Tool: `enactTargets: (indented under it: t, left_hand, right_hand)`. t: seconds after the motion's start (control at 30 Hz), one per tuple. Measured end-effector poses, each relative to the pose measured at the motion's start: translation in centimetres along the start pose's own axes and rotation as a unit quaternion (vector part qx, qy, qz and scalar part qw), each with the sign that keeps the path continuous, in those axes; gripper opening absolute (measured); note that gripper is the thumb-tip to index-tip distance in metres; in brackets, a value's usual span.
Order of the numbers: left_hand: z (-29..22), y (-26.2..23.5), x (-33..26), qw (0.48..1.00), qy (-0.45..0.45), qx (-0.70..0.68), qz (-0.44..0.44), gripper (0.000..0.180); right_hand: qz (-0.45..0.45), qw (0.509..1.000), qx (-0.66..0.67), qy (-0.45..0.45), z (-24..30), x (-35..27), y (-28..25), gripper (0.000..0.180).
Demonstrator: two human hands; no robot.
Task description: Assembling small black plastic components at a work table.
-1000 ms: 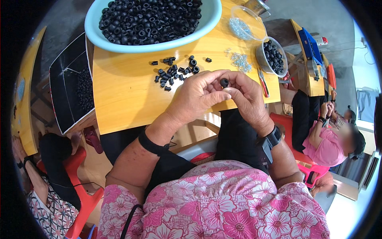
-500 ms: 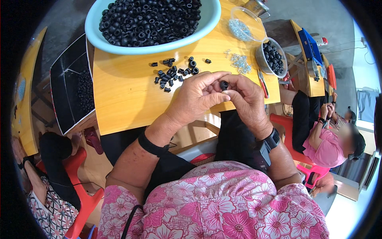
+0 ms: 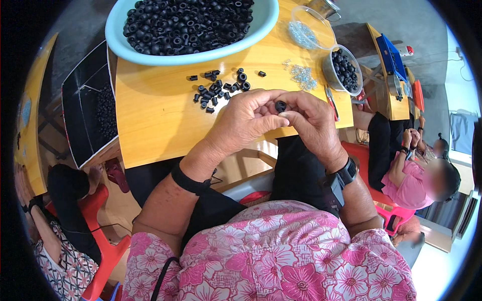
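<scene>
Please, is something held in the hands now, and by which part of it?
A small black piece is held between the fingers of the left hand and right hand; they partly cover it, so its exact gripped part cannot be told.

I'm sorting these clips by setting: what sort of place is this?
Probably a hand-assembly workshop: a light-blue basin heaped with black parts, a clear tub of similar pieces, and a person in pink seated near another table.

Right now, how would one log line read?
left hand: touching right hand | small black piece: between them | loose pieces: on table | blue tub: beyond
</scene>
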State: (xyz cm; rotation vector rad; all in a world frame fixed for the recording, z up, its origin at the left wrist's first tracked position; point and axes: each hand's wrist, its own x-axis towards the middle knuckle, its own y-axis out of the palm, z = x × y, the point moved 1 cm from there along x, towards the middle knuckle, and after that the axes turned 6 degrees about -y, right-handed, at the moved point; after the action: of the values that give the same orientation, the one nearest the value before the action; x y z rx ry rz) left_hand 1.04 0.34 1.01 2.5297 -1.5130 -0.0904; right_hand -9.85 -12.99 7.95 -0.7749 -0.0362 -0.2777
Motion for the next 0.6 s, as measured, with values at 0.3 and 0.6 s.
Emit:
enactTargets:
  t: [0.3, 0.6]
  left_hand:
    - [0.3, 0.2, 0.0, 0.998, 0.015, 0.055, -0.008, 0.045]
    - [0.6, 0.3, 0.1, 0.997, 0.033, -0.009, -0.071, 0.023]
  right_hand:
    - [0.017, 0.994, 0.075, 0.073, -0.8, -0.2, 0.0, 0.02]
    - [0.071, 0.855, 0.462, 0.223, -1.9, 0.1, -1.1, 0.027]
